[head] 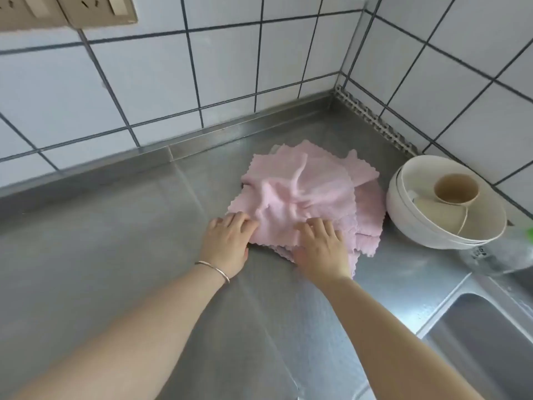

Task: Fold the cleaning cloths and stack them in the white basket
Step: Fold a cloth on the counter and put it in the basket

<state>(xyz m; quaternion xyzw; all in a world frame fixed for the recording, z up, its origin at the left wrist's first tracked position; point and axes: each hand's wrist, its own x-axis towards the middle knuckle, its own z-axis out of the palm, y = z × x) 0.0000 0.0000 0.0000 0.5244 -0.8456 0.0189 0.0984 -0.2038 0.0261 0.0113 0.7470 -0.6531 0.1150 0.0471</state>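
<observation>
A loose pile of pink cleaning cloths point(302, 189) with scalloped edges lies on the steel counter point(115, 241) near the tiled corner. The top cloth is wrinkled toward its middle. My left hand point(227, 243) grips the near left edge of the top cloth, fingers curled onto it. My right hand point(320, 243) lies on the near right part of the pile, fingertips bent into the fabric. No white basket shows in this view.
White stacked bowls point(403, 220) holding beige cups point(455, 189) stand right of the pile. A clear plastic item point(501, 252) lies beside them. A steel sink point(484, 342) opens at the lower right. Tiled walls close the back and right; wall sockets point(66, 10) sit at the top left.
</observation>
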